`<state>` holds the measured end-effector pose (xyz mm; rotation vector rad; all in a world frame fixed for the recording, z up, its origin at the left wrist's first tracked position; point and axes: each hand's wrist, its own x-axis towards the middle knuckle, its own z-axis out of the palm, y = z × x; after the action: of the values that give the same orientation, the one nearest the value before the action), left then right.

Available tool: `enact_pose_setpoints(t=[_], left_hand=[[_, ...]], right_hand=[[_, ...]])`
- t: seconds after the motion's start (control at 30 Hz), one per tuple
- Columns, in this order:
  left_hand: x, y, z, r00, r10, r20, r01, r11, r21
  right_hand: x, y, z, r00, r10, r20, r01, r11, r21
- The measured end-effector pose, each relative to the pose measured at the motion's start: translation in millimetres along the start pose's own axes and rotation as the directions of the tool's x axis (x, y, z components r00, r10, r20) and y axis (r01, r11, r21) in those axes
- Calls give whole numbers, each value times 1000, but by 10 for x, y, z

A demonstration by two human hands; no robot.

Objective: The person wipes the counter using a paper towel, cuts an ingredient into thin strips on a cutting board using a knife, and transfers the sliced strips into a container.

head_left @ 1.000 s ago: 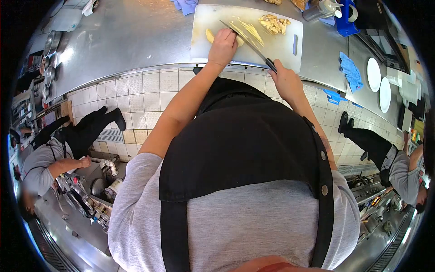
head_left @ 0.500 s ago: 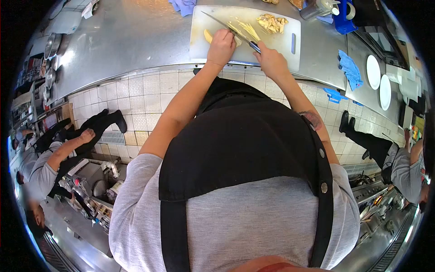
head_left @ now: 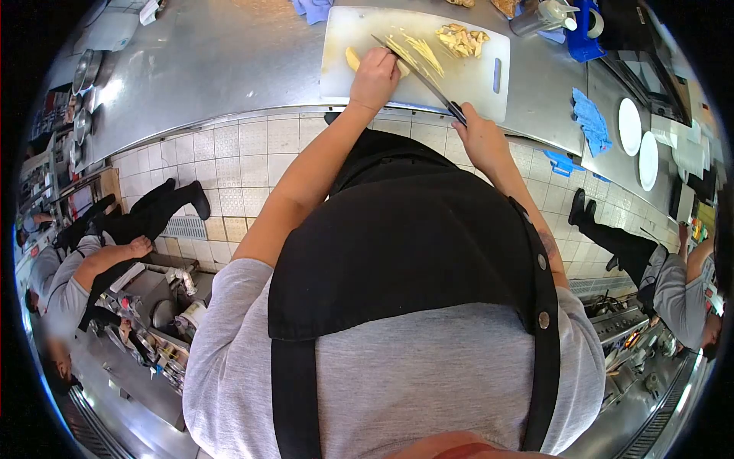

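A white cutting board (head_left: 344, 86) lies on the steel counter. My left hand (head_left: 374, 79) is closed with its fingers curled over a pale yellow piece of ginger (head_left: 403, 69), mostly hidden beneath it. Gripped by the handle in my right hand (head_left: 483, 139) is a kitchen knife (head_left: 428, 86), its blade slanting up and left beside my left fingertips. Thin ginger strips (head_left: 423, 53) lie just past the blade. Farther right on the board sits a pile of ginger pieces (head_left: 462, 40). Another ginger piece (head_left: 352, 59) rests left of my left hand.
Right of the board are a clear squeeze bottle (head_left: 539, 19), a blue tape dispenser (head_left: 586, 34), a blue cloth (head_left: 590, 121) and white plates (head_left: 630, 126). Metal bowls (head_left: 86, 73) stand far left. One person (head_left: 92, 264) is at left, another (head_left: 673, 268) at right.
My right hand has drawn the knife back toward me and to the right, so the blade tip sits nearer my left fingers. My left hand has stayed nearly in place.
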<state>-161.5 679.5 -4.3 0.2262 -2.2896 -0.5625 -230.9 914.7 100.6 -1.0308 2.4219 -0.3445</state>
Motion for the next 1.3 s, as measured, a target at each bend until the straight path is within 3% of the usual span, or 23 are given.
enact_pose_setpoints(t=[0.27, 0.5, 0.87, 1.3], left_hand=[[-13, 3, 13, 1000, -15, 20, 15, 1000, 7], [-38, -3, 2, 996, -29, 82, 23, 997, 79], [-19, 15, 2, 1000, -29, 8, 29, 999, 30], [-18, 20, -5, 1000, -18, -21, 19, 999, 36]], right_hand=[[488, -18, 299, 998, -42, -42, 44, 998, 43], [478, -213, 44, 994, -42, -96, 35, 997, -69], [-22, -56, -64, 999, 32, 14, -32, 999, -25], [570, -188, 174, 995, -50, -90, 45, 997, -57]])
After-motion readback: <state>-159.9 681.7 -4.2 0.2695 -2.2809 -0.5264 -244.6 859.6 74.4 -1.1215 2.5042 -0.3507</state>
